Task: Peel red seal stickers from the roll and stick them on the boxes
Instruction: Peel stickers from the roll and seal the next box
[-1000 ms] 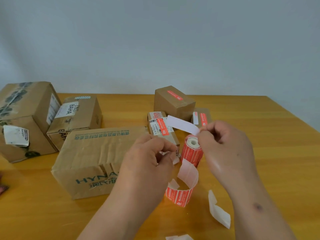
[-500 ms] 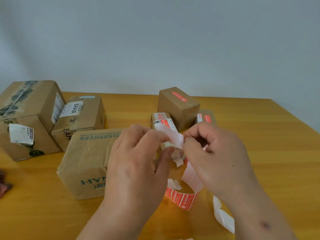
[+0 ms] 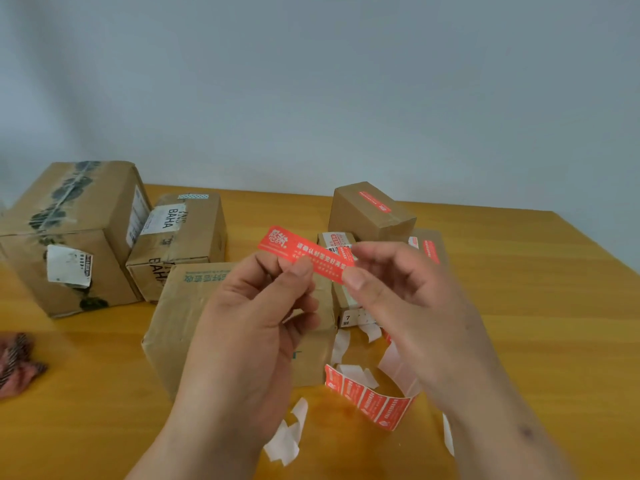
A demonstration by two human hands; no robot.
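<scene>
The peeled red seal sticker [image 3: 306, 255] is held in the air between both hands, above the table and free of the roll; its long axis runs from upper left down to lower right, printed face toward the camera. The left hand [image 3: 256, 327] pinches it near the middle between thumb and fingers, while the right hand [image 3: 398, 289] pinches its lower-right end with thumb and forefinger. Directly below and behind the sticker lies the large cardboard box with green print [image 3: 180, 317], nearer the left hand; it looks to me like the likeliest next target, since its visible top shows no red seal. The unrolled sticker strip [image 3: 374, 403] curls on the wooden table [image 3: 536, 306] nearer the camera, beneath the right wrist, among torn white backing scraps [image 3: 284, 441]. Behind, the small upright box [image 3: 367, 216] already carries a seal.
</scene>
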